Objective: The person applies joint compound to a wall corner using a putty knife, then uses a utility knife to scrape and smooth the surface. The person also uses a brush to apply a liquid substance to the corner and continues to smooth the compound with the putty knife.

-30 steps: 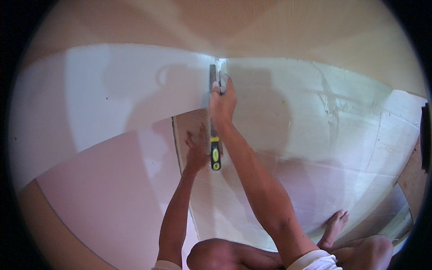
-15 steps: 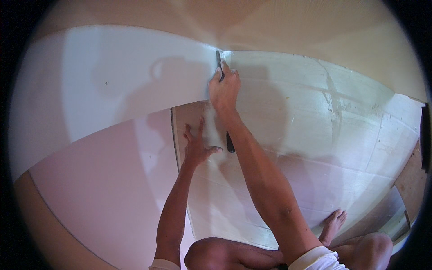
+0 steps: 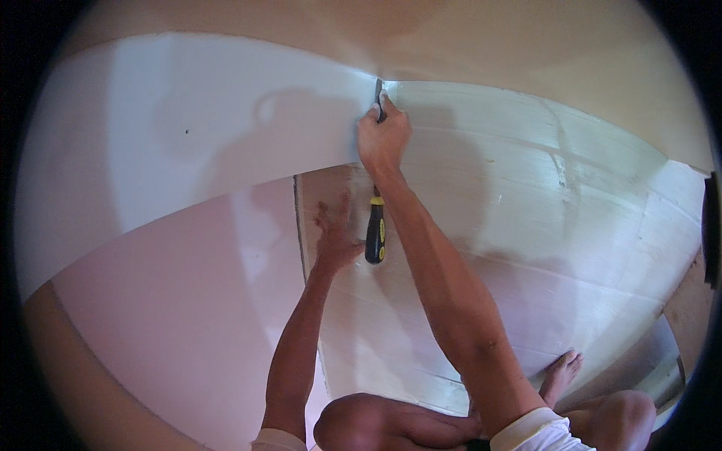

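Our right hand [image 3: 383, 135] grips the black-and-yellow tool [image 3: 375, 239] at the wall corner's top edge; our left hand [image 3: 335, 239] presses open-palmed beside it.

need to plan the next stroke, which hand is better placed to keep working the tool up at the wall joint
Right. The right hand already grips the tool with its tip at the joint, while the left hand lies flat on the wall lower down.
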Motion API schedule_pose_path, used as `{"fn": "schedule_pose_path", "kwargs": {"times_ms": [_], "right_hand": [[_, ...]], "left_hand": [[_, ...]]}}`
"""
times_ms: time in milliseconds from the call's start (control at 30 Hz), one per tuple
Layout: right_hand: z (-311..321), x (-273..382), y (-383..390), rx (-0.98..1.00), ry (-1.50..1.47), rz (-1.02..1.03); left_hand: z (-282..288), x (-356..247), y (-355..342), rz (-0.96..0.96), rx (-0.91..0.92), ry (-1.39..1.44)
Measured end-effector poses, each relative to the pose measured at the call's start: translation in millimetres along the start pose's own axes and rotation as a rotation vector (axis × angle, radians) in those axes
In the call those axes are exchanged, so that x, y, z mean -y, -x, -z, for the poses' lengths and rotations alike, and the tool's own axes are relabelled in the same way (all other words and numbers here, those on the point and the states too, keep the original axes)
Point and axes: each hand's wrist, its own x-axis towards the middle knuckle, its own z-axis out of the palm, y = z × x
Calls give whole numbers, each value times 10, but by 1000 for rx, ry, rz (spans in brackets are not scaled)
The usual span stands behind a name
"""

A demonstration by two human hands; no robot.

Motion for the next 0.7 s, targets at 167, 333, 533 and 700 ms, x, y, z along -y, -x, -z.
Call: {"fn": "schedule_pose_path", "kwargs": {"times_ms": [167, 333, 533, 700], "right_hand": [[-40, 41, 59, -12, 100, 32], [-45, 70, 73, -6, 92, 20], [-14, 124, 99, 30, 70, -11], [19, 182, 115, 33, 57, 0]], "left_hand": [[-53, 16, 1, 55, -19, -17], [6, -110, 4, 164, 14, -29], [67, -169, 17, 205, 51, -42], [41, -125, 9, 159, 29, -65]]}}
